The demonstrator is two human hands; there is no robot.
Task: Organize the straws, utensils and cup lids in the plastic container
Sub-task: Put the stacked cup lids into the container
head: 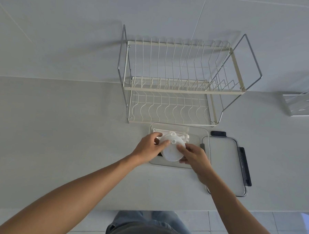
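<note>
One wide-angle camera, worn on the person's head, looks steeply down and forward over the white counter [59, 138]. The forearms enter from the lower corners, close to the lens; the dish rack [178, 82] stands farther off, upper centre, against the wall.

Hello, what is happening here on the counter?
A person holds a stack of white cup lids with both hands, the left hand and the right hand, over a clear plastic container. White wrapped straws already lie at its far side. The container's lid rests beside it on the right.
</note>
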